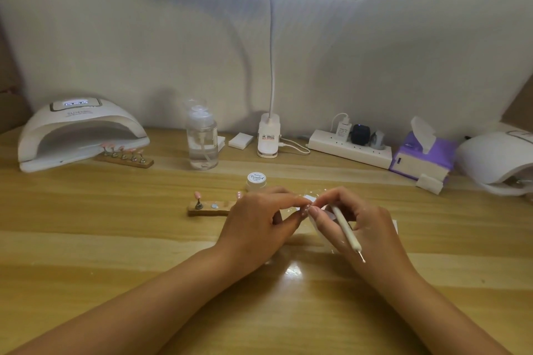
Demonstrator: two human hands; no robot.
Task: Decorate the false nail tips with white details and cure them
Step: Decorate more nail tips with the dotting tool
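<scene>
My left hand (259,219) pinches a small nail tip (305,208) between thumb and fingers at the table's middle. My right hand (360,225) grips a thin white dotting pen (344,225), its front end at the nail tip and its metal rear point sticking out toward me. Just left of my hands lies a wooden nail stand (207,208) with one pink tip upright on it; my left hand hides its right end. Behind my hands stands a small jar of white paint gel (256,180). A second wooden stand (124,156) with several pink tips sits in front of the curing lamp (78,132).
A clear pump bottle (202,141), white pads (240,140), a clip-on desk light (269,135), a power strip (349,147) and a purple tissue pack (424,155) line the back of the wooden table (115,239). Another white lamp (496,158) sits at the far right. White paper lies under my right hand.
</scene>
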